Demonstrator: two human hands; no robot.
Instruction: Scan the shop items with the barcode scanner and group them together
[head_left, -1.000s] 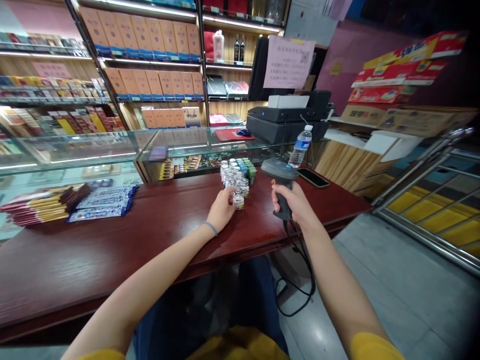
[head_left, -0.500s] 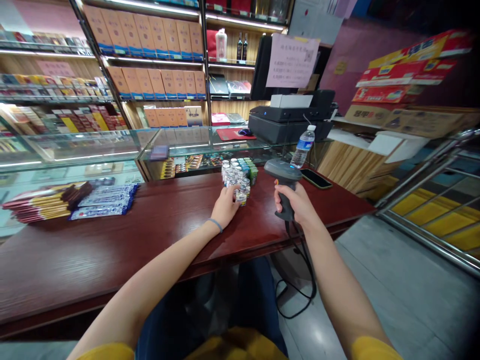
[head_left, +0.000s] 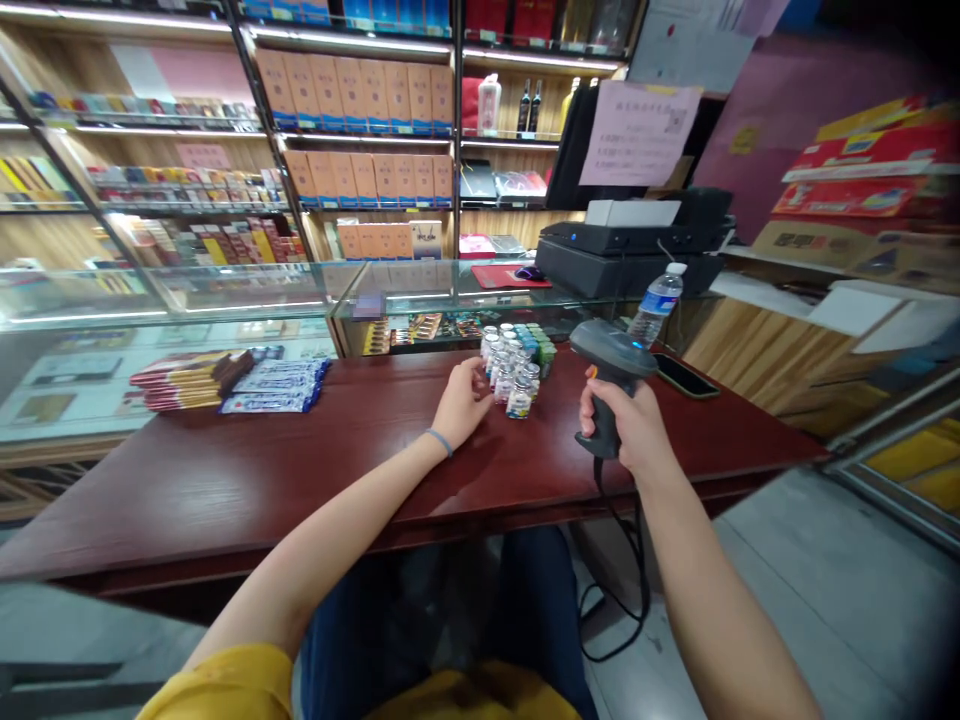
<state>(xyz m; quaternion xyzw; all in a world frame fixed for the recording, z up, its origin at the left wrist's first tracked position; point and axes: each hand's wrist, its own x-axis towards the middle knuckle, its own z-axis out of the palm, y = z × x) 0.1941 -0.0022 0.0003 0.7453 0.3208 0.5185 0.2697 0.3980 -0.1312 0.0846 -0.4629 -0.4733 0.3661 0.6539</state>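
While the right hand [head_left: 637, 425] has its grip closed around the handle of the scanner [head_left: 609, 345], the left hand [head_left: 461, 405] has its grip partly open and unloaded, just beside the small bottles [head_left: 519, 400]; contact cannot be determined. The small bottles stand clustered toward the far edge of the counter [head_left: 360, 455].

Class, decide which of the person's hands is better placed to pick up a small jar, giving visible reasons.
Probably the left hand: it appears free, close beside the small jars, while the right hand grips the scanner.
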